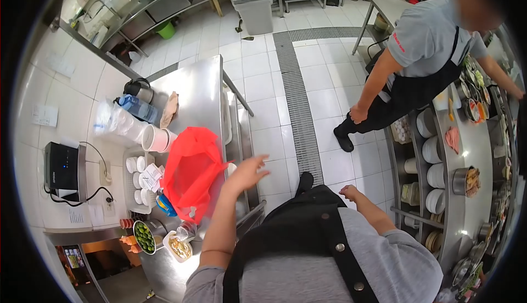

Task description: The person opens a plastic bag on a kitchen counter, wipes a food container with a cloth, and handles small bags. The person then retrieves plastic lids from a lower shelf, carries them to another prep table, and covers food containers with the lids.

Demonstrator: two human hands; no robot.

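My left hand (pixel 250 174) is raised beside the steel table's edge, its fingers apart and nothing held. Just left of it, a red bag (pixel 192 171) lies on the steel table (pixel 192 83). My right hand (pixel 349 193) hangs low in front of my body, over the tiled floor, with its fingers curled; whether it holds anything is too small to make out. Near the red bag are white tubs (pixel 155 138), a crate of white cups (pixel 144 193), a pot of green limes (pixel 145 237) and a tub with yellowish contents (pixel 180 246).
A co-worker (pixel 428 56) in a dark apron stands at the right, one arm reaching over the food counter (pixel 475 149). Shelves of stacked bowls (pixel 435 175) line that counter. A floor drain (pixel 296 94) runs ahead. A grey bin (pixel 255 12) stands at the back.
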